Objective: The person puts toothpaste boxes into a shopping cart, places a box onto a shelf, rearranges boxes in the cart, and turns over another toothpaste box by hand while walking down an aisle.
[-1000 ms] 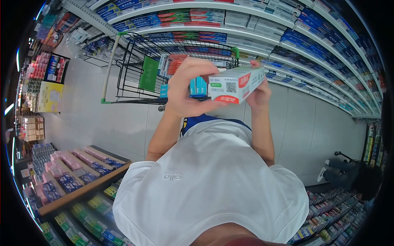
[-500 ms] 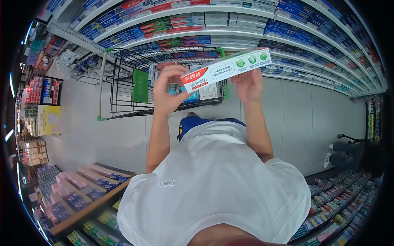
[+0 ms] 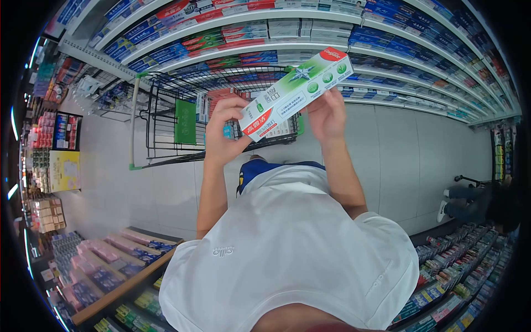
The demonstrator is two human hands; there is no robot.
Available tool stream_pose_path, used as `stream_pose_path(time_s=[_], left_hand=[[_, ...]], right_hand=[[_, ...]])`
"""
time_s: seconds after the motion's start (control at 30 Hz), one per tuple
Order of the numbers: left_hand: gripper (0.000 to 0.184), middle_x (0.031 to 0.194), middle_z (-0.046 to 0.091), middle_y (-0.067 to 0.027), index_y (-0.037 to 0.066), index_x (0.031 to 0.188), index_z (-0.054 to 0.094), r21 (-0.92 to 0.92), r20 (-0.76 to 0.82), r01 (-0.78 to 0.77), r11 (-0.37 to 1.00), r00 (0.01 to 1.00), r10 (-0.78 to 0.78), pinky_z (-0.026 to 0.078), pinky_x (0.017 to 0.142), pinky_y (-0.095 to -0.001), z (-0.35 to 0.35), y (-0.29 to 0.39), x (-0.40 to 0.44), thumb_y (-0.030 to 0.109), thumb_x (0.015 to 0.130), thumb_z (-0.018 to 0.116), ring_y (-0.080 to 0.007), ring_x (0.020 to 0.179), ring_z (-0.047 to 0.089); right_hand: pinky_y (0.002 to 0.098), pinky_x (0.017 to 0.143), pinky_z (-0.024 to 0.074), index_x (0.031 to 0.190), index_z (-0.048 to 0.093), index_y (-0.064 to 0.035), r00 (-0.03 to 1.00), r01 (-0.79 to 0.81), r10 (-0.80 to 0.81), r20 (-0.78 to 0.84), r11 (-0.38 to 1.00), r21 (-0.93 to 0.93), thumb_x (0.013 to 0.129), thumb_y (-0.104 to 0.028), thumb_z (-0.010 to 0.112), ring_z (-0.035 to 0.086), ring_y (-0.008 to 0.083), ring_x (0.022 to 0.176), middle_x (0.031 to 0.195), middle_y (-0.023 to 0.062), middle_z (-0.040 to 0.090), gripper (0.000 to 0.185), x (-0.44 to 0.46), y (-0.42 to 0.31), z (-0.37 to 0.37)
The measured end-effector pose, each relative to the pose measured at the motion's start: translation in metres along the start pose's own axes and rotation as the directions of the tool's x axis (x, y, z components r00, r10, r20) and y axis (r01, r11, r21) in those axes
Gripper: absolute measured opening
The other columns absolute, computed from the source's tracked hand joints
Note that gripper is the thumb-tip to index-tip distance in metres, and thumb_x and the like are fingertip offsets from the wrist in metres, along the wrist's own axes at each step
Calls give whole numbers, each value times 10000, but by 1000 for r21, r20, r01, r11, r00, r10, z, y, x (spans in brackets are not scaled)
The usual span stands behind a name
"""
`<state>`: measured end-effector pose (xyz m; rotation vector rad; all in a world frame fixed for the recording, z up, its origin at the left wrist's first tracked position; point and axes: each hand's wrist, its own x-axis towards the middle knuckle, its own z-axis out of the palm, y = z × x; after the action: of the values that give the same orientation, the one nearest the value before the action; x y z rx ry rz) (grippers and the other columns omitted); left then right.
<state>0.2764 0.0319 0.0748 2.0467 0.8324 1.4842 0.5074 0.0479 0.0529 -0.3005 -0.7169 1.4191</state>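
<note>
A long toothpaste box (image 3: 293, 94), white, green and red with Colgate lettering, is held up in front of me over the near side of the cart. It slants, its right end higher and farther away. My left hand (image 3: 224, 130) grips the lower left end between thumb and fingers. At the other end my right hand (image 3: 328, 115) holds the underside, some of its fingers hidden behind the box. Beneath, the wire shopping cart (image 3: 160, 119) with green trim carries several packages, partly covered by my left hand and the box.
Shelves (image 3: 310, 44) full of boxed toothpaste curve across the front and right. Behind me on the left is a display (image 3: 110, 260) of pink and blue packs; racks (image 3: 459, 276) of small goods stand at right. A person (image 3: 470, 205) is at far right, on the tiled floor (image 3: 398, 160).
The toothpaste box has been turned in my hands: its green top face now shows, and its right end has tilted up and away. Both hands still hold it.
</note>
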Motion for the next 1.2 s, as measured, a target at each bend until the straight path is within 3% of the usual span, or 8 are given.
stream_pose_path(time_s=[0.4, 0.53, 0.6, 0.7, 0.8, 0.97, 1.03, 1.2], left_hand=[[442, 1128, 522, -154, 93, 947, 544, -68, 129, 15, 998, 992, -6, 508, 773, -313, 15, 17, -12, -31, 592, 775, -246, 950, 616], [534, 1182, 515, -142, 89, 1057, 544, -29, 95, 16, 999, 995, -13, 485, 826, -334, 11, 7, -16, -2, 595, 794, -247, 1022, 586], [711, 1242, 502, -127, 68, 1234, 474, -266, 157, 308, 914, 949, -274, 454, 898, -361, 11, 16, -19, 67, 616, 827, -253, 1093, 558], [852, 1275, 487, -114, 47, 1338, 376, -256, 231, 377, 890, 918, -323, 443, 931, -369, 10, 13, -29, 146, 637, 849, -229, 1162, 516], [838, 1264, 490, -103, 39, 1352, 362, -230, 325, 419, 878, 884, -336, 444, 943, -363, 8, 6, -36, 173, 673, 835, -215, 1179, 501], [758, 1211, 524, -96, 26, 1343, 366, -279, 486, 638, 718, 738, -468, 469, 914, -362, 0, -15, -44, 150, 728, 791, -185, 1105, 534], [693, 1143, 568, -88, 15, 1300, 413, -184, 587, 846, 500, 502, -635, 470, 904, -341, 1, -14, -41, 130, 725, 784, -170, 1038, 564], [626, 1120, 583, -78, 10, 1249, 458, -175, 534, 749, 639, 617, -578, 460, 907, -337, 11, -32, -66, 92, 714, 771, -162, 1022, 567]], right_hand=[[513, 991, 415, 1373, 331, -34, 966, -246, 234, 109, 963, 114, 833, -405, 563, 473, 400, 1216, 1275, 259, 496, 695, -9, 19, 12], [531, 1008, 388, 1347, 375, -26, 977, -208, 197, 83, 964, 164, 768, -331, 638, 469, 425, 1210, 1255, 236, 514, 705, -4, 23, -2], [532, 1015, 379, 1338, 389, -23, 981, -194, 190, 40, 962, 192, 747, -293, 658, 468, 429, 1210, 1250, 226, 520, 703, -3, 26, -9], [527, 1014, 383, 1326, 389, -5, 984, -174, 170, 44, 978, 113, 722, -245, 668, 493, 445, 1176, 1230, 200, 543, 707, -1, 27, -15], [402, 978, 412, 1204, 506, 18, 962, -261, 243, 122, 951, 166, 709, -37, 651, 576, 261, 1089, 1170, 127, 596, 519, 0, 25, -13], [335, 857, 489, 1144, 569, 19, 915, -347, 375, 150, 919, -185, 666, 37, 694, 635, 194, 954, 1064, 100, 655, 495, -1, 37, -13], [325, 830, 494, 1162, 566, 8, 869, -372, 449, 207, 869, -326, 669, 28, 709, 635, 185, 949, 1059, 90, 658, 513, -1, 37, -11], [336, 914, 458, 1179, 566, -5, 744, -341, 595, 304, 729, -593, 648, -12, 773, 596, 176, 1041, 1111, 75, 636, 570, 6, 26, 0]])
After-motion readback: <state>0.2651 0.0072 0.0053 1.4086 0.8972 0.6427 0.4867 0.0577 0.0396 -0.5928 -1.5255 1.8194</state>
